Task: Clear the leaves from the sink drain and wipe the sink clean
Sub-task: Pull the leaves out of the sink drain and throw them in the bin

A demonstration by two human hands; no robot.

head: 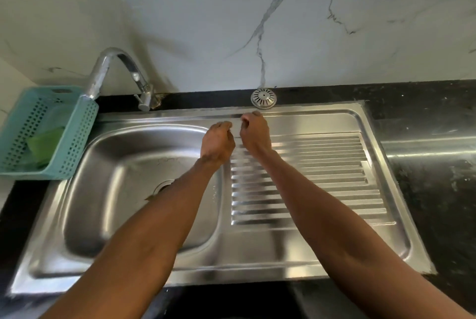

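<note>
Two hands, left (217,143) and right (255,131), over one sink (123,164), one tap (116,73).

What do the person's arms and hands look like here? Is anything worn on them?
Both forearms are bare as far as the picture shows: no sleeves, gloves, watch or bracelets. The left hand and right hand show no rings, though the fingers are slightly blurred.

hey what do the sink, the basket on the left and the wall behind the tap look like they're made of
Sink: most likely stainless steel with a brushed finish; grey, streaky reflections, pressed drainer ribs.
Basket: looks like teal plastic, matte, with moulded rows of small holes.
Wall: white with grey veins and a soft sheen, so marble or a marble-look tile or panel; the picture cannot settle which.
</note>
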